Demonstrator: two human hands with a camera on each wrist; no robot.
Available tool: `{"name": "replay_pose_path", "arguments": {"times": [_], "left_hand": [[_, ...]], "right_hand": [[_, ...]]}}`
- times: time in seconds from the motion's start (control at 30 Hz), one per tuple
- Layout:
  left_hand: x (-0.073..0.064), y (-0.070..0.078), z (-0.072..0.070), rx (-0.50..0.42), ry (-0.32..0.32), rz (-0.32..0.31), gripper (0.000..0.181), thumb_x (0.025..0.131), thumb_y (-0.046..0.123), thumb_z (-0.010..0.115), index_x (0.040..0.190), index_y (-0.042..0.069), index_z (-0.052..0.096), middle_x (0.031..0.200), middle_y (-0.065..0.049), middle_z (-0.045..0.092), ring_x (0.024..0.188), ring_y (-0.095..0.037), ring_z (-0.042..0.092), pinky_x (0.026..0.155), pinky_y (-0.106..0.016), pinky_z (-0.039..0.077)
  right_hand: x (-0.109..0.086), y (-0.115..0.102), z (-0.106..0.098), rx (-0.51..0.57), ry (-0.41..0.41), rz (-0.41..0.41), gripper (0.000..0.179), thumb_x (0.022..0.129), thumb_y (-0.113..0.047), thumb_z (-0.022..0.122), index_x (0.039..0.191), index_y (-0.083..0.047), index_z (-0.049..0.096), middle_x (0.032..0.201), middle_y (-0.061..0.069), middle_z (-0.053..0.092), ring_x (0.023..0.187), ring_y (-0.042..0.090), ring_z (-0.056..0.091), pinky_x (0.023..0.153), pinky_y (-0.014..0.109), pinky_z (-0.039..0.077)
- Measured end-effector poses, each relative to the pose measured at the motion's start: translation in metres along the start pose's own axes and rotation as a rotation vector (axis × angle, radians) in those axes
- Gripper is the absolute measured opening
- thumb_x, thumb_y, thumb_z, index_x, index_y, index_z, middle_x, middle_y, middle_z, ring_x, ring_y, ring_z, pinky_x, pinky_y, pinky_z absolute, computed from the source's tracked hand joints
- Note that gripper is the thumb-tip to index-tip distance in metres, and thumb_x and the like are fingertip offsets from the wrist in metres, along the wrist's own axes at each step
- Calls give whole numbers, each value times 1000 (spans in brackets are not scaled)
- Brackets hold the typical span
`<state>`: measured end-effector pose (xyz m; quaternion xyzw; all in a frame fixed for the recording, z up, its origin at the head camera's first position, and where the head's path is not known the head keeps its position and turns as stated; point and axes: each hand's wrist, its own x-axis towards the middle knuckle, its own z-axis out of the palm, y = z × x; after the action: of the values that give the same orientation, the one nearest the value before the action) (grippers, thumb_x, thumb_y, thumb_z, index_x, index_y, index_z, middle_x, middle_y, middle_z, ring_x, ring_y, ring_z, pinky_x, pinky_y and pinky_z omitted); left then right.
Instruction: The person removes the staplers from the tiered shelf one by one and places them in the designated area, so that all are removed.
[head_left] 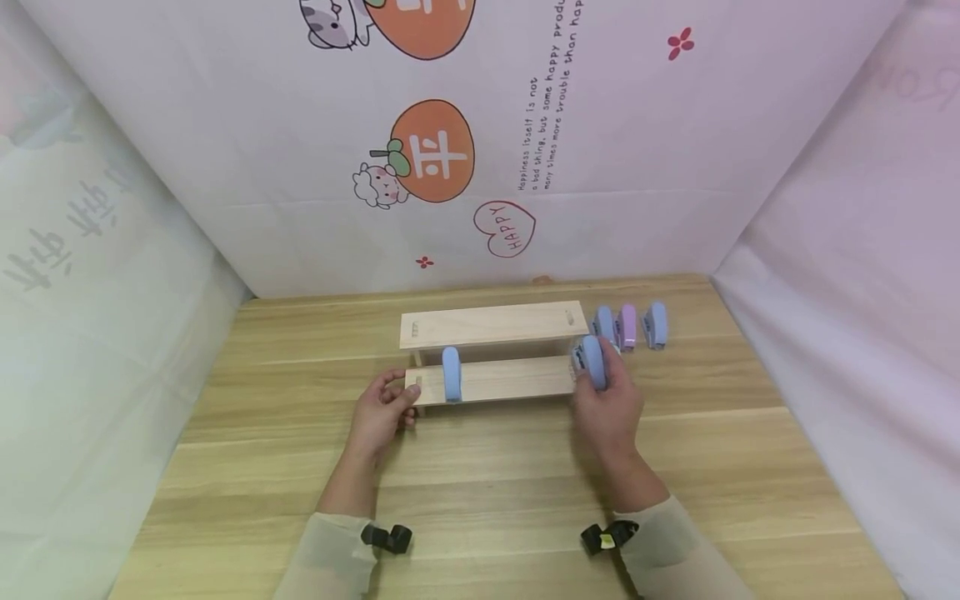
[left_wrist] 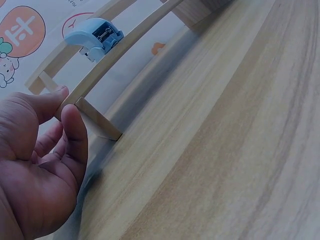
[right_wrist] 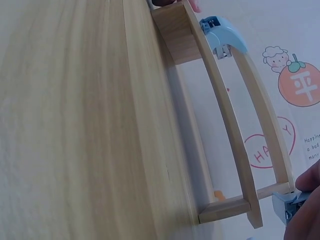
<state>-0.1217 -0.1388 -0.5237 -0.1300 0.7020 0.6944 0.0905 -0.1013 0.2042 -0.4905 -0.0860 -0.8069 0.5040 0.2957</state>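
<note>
A two-tier wooden rack [head_left: 495,380] stands on the table, its front plank lower than its rear plank [head_left: 491,325]. My left hand [head_left: 378,414] pinches the left end of the front plank between thumb and fingers. Near that end, a light blue stapler [head_left: 452,375] sits across the plank. In my right hand [head_left: 611,410] is another light blue stapler [head_left: 593,362], gripped at the right end of the front plank. From the right wrist view, the held stapler [right_wrist: 285,206] shows close by the plank's end, partly covered by the fingers.
Right of the rack, a pink stapler [head_left: 627,326] stands between a blue stapler [head_left: 603,323] and another blue stapler [head_left: 656,325]. Behind the rack rises a printed white cloth [head_left: 615,225], with more cloth at both sides of the wood-grain table [head_left: 487,483].
</note>
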Motion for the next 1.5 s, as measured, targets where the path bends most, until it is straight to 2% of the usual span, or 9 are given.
{"name": "replay_pose_path", "arguments": {"times": [0.2, 0.47, 0.7, 0.9, 1.07, 1.3, 1.5], "left_hand": [[-6, 9, 1, 12, -8, -3, 50, 98, 17, 76, 142, 10, 53, 94, -7, 64, 72, -17, 62, 67, -29, 61], [1, -2, -1, 11, -1, 3, 55, 96, 24, 79, 143, 14, 53, 96, -6, 66, 73, -17, 63, 67, -29, 61], [-1, -2, -2, -1, 4, 17, 54, 93, 26, 81, 140, 15, 56, 96, -8, 67, 74, -18, 64, 66, -29, 61], [0, -2, -1, 3, 6, 18, 53, 93, 26, 81, 139, 14, 56, 95, -8, 68, 73, -18, 63, 65, -29, 60], [-1, -2, -1, 6, 9, 12, 54, 93, 26, 81, 140, 15, 56, 95, -8, 68, 73, -18, 64, 65, -29, 60], [0, 0, -1, 6, 11, -1, 57, 94, 26, 80, 144, 15, 54, 95, -5, 67, 73, -17, 63, 66, -30, 61], [1, -2, -1, 8, 12, -5, 57, 92, 29, 82, 142, 17, 55, 96, -7, 67, 74, -18, 64, 67, -31, 61]], "right_hand": [[4, 1, -4, -3, 11, 10, 59, 86, 6, 70, 142, -9, 63, 140, 16, 62, 130, 30, 59, 110, 50, 47], [7, 2, -10, -15, 10, 102, 61, 90, 1, 71, 147, -15, 59, 144, 12, 60, 131, 29, 58, 112, 49, 45], [12, 4, -15, -39, 9, 160, 61, 93, -5, 72, 150, -17, 55, 147, 11, 58, 136, 28, 54, 115, 47, 42], [17, 7, -21, -23, 33, 175, 64, 92, 0, 72, 150, -23, 56, 146, 9, 58, 135, 29, 55, 116, 47, 42], [21, 10, -25, -24, 50, 170, 62, 92, 1, 71, 149, -17, 57, 146, 10, 59, 135, 30, 55, 116, 46, 42], [25, 9, -32, -15, 33, 231, 60, 96, -1, 68, 151, -19, 54, 150, 9, 55, 139, 25, 50, 119, 44, 37], [29, 11, -34, -9, 43, 257, 60, 95, -1, 69, 151, -19, 54, 151, 8, 54, 139, 24, 50, 119, 43, 38]]}}
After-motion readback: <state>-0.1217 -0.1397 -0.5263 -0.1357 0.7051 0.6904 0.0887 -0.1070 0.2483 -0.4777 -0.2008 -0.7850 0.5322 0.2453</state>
